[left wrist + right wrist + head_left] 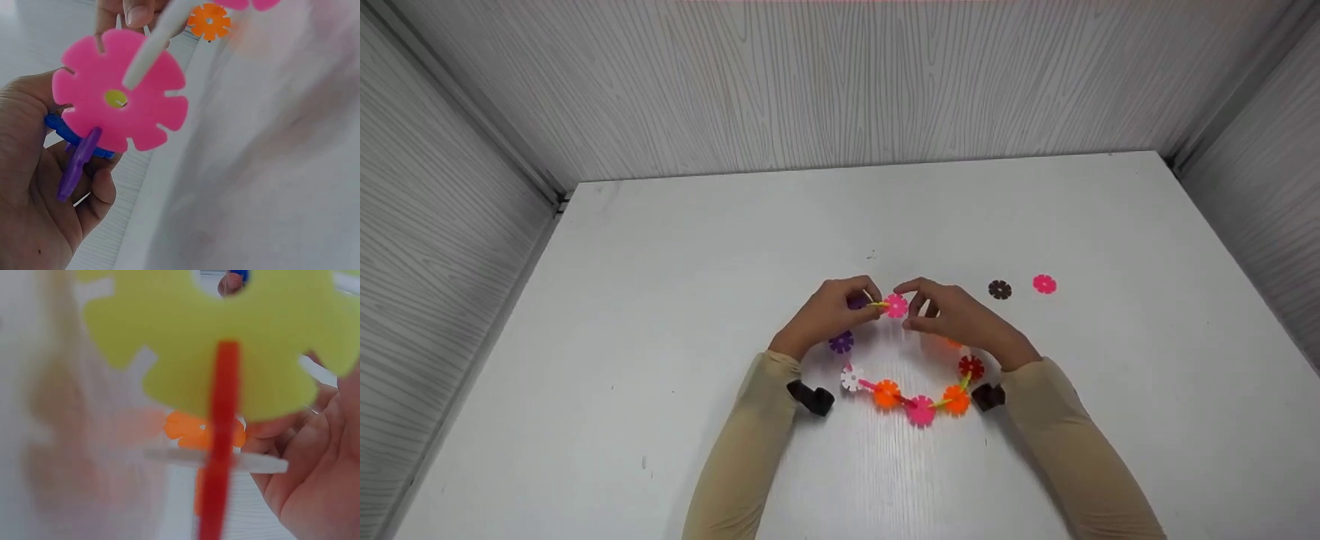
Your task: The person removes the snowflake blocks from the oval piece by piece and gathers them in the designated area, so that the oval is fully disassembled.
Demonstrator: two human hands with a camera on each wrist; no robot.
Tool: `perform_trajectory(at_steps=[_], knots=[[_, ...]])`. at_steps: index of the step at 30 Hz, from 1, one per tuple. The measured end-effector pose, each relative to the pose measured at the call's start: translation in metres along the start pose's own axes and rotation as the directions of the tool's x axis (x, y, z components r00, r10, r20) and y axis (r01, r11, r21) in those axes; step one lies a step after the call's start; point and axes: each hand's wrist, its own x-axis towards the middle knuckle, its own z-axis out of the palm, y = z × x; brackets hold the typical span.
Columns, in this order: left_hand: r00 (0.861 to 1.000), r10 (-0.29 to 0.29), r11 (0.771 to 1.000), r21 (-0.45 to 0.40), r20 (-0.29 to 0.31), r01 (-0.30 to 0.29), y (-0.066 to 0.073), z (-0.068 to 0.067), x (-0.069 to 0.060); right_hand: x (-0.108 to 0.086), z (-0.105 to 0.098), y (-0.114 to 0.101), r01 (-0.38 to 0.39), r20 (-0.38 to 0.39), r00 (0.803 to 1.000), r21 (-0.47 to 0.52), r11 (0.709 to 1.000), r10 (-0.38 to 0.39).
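In the head view my left hand [831, 313] pinches a thin yellow disc [876, 304] that is slotted into a pink flower disc [895, 305]. My right hand [962, 316] curves its forefinger and thumb round the top and bottom edges of this pink disc. A linked chain of notched plastic discs loops below both hands, with purple [841, 342], white [852, 379], orange [886, 394], pink [921, 411] and red [971, 367] ones. A blue disc [76, 135] shows by the left palm. In the right wrist view a yellow disc [230, 365] covers part of the scene.
A loose brown disc [1000, 289] and a loose pink disc [1044, 283] lie flat to the right of the hands. White table [660, 262] surrounds the chain. Wood-grain panels [840, 82] stand behind and at both sides.
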Motion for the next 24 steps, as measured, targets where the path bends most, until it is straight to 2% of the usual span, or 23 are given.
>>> perform_trajectory(at_steps=[11,16,24], knots=[[1.0,-0.01,1.0,0.011,0.021,0.01,0.0014,0.004,0.0007,0.0014,0.004,-0.0014,0.032,-0.024,0.999,-0.008,0.999,-0.032],[1.0,0.009,1.0,0.008,0.018,-0.009,0.0008,0.0046,0.0,0.0009,0.0047,-0.0017,0.057,-0.037,0.998,-0.035,0.998,-0.058],[0.999,0.033,0.999,-0.003,0.028,-0.033,0.0001,0.0052,0.0007,0.0012,0.005,-0.0012,0.047,-0.043,0.998,-0.046,0.998,-0.049]])
